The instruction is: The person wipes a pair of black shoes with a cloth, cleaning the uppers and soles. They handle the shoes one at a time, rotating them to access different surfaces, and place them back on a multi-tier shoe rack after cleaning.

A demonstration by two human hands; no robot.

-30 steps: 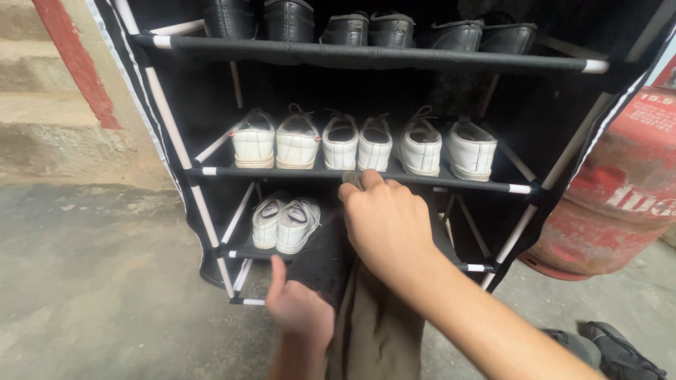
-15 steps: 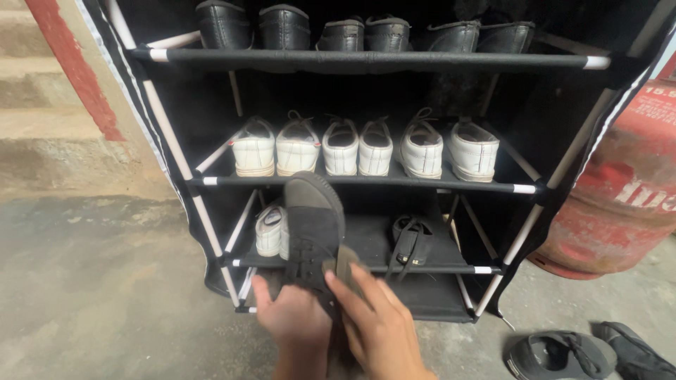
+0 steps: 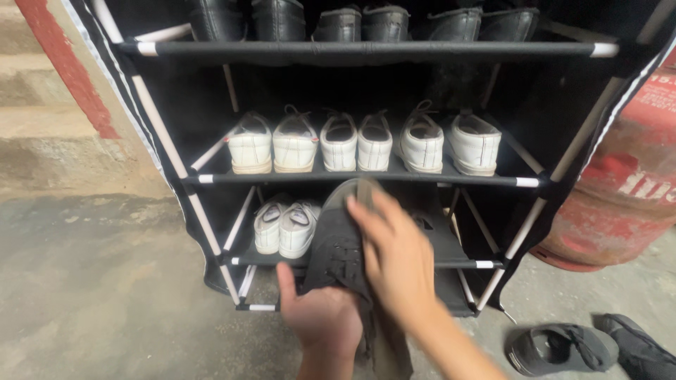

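Observation:
My left hand [image 3: 320, 317] grips the heel end of a black lace-up shoe [image 3: 338, 246], which points up toward the shoe rack [image 3: 366, 49]. My right hand [image 3: 398, 257] presses a drab brown cloth [image 3: 384, 338] against the shoe's upper side near the toe; the cloth hangs down below my hands. Part of the shoe is hidden behind my right hand.
The black rack holds dark shoes [image 3: 338, 21] on top, several white sneakers [image 3: 366, 141] on the middle shelf, and a white pair [image 3: 285, 225] on the lower shelf. A red gas cylinder [image 3: 627, 190] stands at right. Dark sandals [image 3: 563, 348] lie on the concrete floor.
My right hand with the cloth slid up the shoe from its heel toward the toe. The shoe shifted a little to the right, covering the black shoe on the lower shelf.

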